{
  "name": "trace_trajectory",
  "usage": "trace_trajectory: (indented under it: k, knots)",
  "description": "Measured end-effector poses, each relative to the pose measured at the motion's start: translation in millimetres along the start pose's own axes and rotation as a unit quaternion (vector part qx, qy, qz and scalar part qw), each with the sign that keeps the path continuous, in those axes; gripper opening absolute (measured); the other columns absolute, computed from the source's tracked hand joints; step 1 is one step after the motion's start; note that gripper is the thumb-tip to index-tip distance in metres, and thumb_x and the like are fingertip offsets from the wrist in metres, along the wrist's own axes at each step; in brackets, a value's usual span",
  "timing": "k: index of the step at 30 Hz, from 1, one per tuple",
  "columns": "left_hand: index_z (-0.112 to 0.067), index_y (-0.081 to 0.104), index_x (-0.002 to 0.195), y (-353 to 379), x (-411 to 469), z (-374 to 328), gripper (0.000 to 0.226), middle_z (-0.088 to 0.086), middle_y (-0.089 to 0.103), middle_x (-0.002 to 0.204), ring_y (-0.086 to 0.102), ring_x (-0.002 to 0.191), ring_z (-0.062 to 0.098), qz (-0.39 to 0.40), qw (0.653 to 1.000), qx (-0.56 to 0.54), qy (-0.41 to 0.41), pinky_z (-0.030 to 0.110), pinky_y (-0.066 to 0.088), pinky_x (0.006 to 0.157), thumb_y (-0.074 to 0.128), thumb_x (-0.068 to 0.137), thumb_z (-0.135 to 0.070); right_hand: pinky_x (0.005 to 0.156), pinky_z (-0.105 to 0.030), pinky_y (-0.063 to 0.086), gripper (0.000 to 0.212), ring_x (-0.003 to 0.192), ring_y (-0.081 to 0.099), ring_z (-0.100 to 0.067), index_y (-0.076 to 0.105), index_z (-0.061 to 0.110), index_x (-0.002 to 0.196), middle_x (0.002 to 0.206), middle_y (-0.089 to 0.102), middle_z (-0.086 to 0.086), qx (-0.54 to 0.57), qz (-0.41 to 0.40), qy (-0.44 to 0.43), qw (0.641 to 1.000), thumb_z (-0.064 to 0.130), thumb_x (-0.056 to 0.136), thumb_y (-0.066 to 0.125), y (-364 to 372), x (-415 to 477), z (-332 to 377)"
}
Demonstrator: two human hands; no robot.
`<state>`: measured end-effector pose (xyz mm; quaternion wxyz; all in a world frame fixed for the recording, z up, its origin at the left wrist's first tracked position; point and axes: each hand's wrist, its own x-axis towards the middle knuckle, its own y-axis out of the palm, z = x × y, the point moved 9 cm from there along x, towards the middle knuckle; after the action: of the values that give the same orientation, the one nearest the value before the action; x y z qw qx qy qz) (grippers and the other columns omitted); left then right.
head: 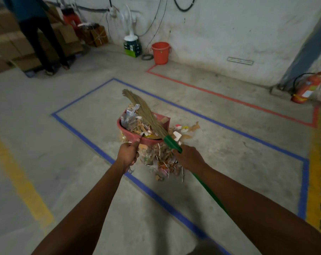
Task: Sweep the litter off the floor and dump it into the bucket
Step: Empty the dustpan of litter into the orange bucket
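The litter (pixel 161 162) lies heaped on the concrete floor (pixel 73 162) just ahead of both hands, inside a rectangle of blue tape (pixel 152 195); part of the heap is hidden behind the red dustpan (pixel 135 134), which is itself piled with scraps. The individual pieces are too jumbled to tell apart, mostly paper and card. The left hand (pixel 127 153) is closed around the dustpan's handle, which the fist hides almost entirely. The right hand (pixel 188 157) is wrapped around the green handle of the broom (pixel 146 115), whose straw head lies across the loaded pan; the handle's lower end vanishes behind the right forearm. The orange bucket (pixel 160 52) stands well apart by the far wall, at a corner of red tape (pixel 229 97), with open floor between. A fire extinguisher (pixel 306 89) leans at the right. Another person (pixel 38 34) by stacked cartons (pixel 9 45) is cut off at the top edge.
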<state>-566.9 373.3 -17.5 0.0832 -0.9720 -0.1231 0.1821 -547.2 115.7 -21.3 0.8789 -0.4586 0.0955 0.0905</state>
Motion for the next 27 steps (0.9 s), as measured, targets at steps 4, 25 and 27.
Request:
trace_trajectory:
  k: [4,25,27]
  knots:
    - [-0.003,0.056,0.078,-48,28,-10,0.046,0.011,0.046,0.055,0.030,0.032,0.013,0.004,1.000,-0.002,0.005,0.022,0.024,0.035,0.054,0.102,-0.043,0.071,-0.033,0.051,0.044,0.083,0.066,-0.026,0.064,0.013,0.115,0.088,0.062,-0.002,0.006,-0.008,-0.001,1.000,0.052,0.100,0.049,18,18,47]
    - [-0.004,0.055,0.079,-178,413,-84,0.049,0.010,0.042,0.053,0.029,0.032,0.014,0.032,0.999,0.019,-0.008,0.019,0.023,0.035,0.056,0.099,-0.048,0.070,-0.040,0.057,0.041,0.081,0.070,-0.028,0.061,0.018,0.107,0.089,0.069,-0.009,0.028,0.024,0.055,0.998,0.056,0.098,0.047,95,365,232]
    - [-0.004,0.053,0.078,-194,452,-96,0.048,0.010,0.042,0.052,0.030,0.032,0.013,0.030,0.999,0.013,-0.019,0.019,0.024,0.035,0.057,0.100,-0.047,0.068,-0.038,0.054,0.038,0.080,0.069,-0.028,0.062,0.016,0.105,0.088,0.069,-0.010,0.023,0.022,0.050,0.998,0.051,0.100,0.048,94,402,260]
